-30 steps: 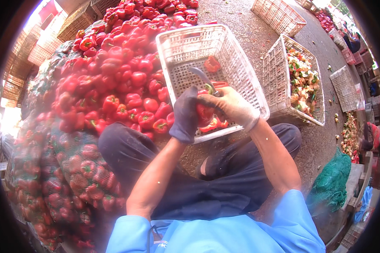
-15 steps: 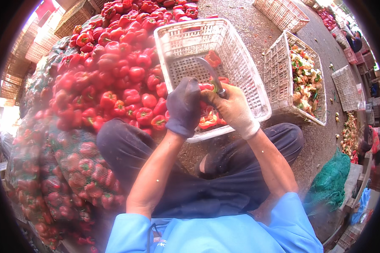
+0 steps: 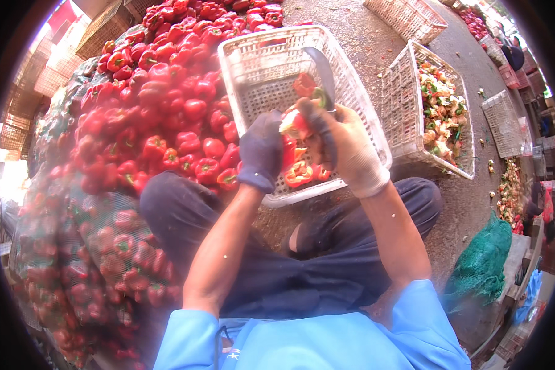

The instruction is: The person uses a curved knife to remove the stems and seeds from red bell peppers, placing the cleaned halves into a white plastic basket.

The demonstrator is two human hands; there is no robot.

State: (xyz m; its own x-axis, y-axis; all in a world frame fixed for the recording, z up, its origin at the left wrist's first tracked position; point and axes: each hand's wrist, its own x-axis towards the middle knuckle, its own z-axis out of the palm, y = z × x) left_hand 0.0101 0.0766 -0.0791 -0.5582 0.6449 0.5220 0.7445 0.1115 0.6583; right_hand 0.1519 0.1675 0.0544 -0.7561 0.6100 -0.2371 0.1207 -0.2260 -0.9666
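Observation:
Over the white plastic crate (image 3: 369, 117), both my gloved hands work close together. My left hand (image 3: 260, 151), in a dark glove, is closed around a red bell pepper (image 3: 288, 152). In my right hand (image 3: 350, 148), whose glove is pale with dark fingers, is a curved knife (image 3: 322, 69), its blade pointing away from me. A pale, seedy pepper core (image 3: 295, 124) shows between the hands, against my right fingers. Cut red pepper pieces (image 3: 299, 175) lie in the crate below; the knife's handle is mostly hidden in my grip.
A large heap of red bell peppers (image 3: 194, 111) spreads at the left, with net sacks of peppers (image 3: 123, 246) nearer me. To the right stands a crate of pepper cores (image 3: 441, 117). A green net bag (image 3: 484, 259) lies at the lower right.
My right hand has turned and moved slightly right, swinging the blade from pointing left to pointing away. The pale pepper core has come into sight between my hands.

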